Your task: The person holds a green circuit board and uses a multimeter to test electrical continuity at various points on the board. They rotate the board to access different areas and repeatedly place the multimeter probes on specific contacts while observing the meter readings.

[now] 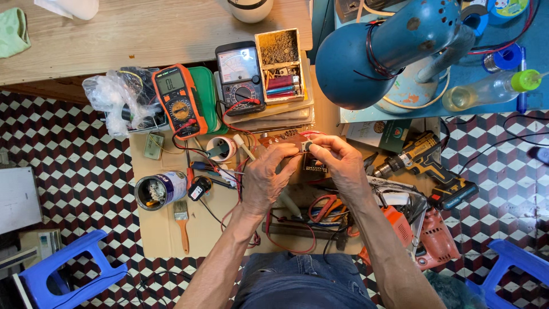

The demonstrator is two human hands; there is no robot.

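Hands meet at centre of the head view, over a cardboard sheet [166,229] laid on the patterned tile floor [63,149].

Left hand [267,177] is clenched round the near-left end of a small brown circuit board [280,139]; thumb and fingertips pinch its edge. Right hand [342,163] grips the other end, fingertips closed on a small pale part [307,146] at the board's right side. So both hands are on the board, neither is free; the right one is nearer the pale part.

Board's long axis runs left-right, roughly level, lying between the two thumbs and just ahead of them. It looks reddish-brown, thin, with red wires trailing off it; finer detail is too small to tell.

Around it:
- orange digital multimeter [178,100] and black analog meter [240,77], beyond the hands, well apart from them
- open box of small parts [280,63] beside the analog meter
- blue desk lamp [389,51] up right
- yellow cordless drill [420,163] just right of the right hand
- tin can [161,190] and paintbrush [182,224] to the left
- red-handled pliers [323,206] under the wrists
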